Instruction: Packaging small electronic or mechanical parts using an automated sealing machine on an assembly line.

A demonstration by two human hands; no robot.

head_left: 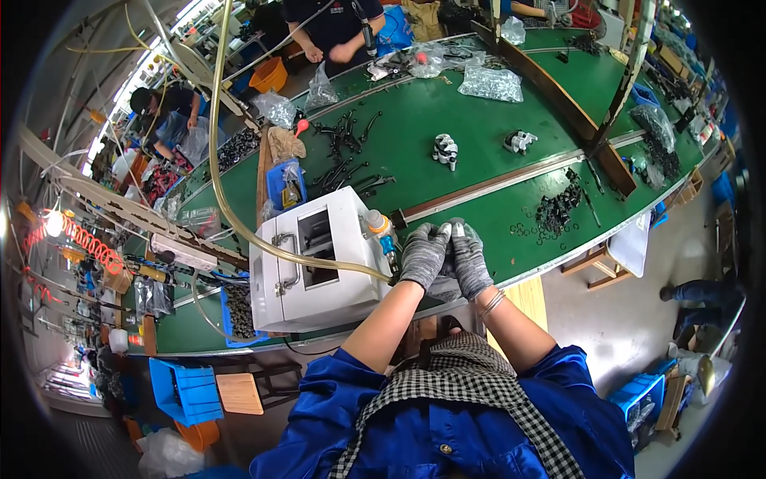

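Observation:
My left hand (424,255) and my right hand (469,259), both in grey knitted gloves, meet at the near edge of the green table. Their fingers are bent and pressed together at the tips. Whatever they pinch is hidden by the gloves. Below them, between the wrists, shows a greyish thing (444,289) that I cannot make out. Just left of my left hand stands a white box-shaped machine (339,307) with a dark window and a metal handle. A bottle-like air fitting (375,223) sits on its right side.
Two silver-and-black metal parts (445,152) stand beyond my hands. Small black rings and clips (561,203) lie at right, black levers (347,132) at far left. A yellowish hose (217,144) arches down to the machine. A metal-edged divider (487,185) crosses the table (479,104). Co-workers (335,32) stand across.

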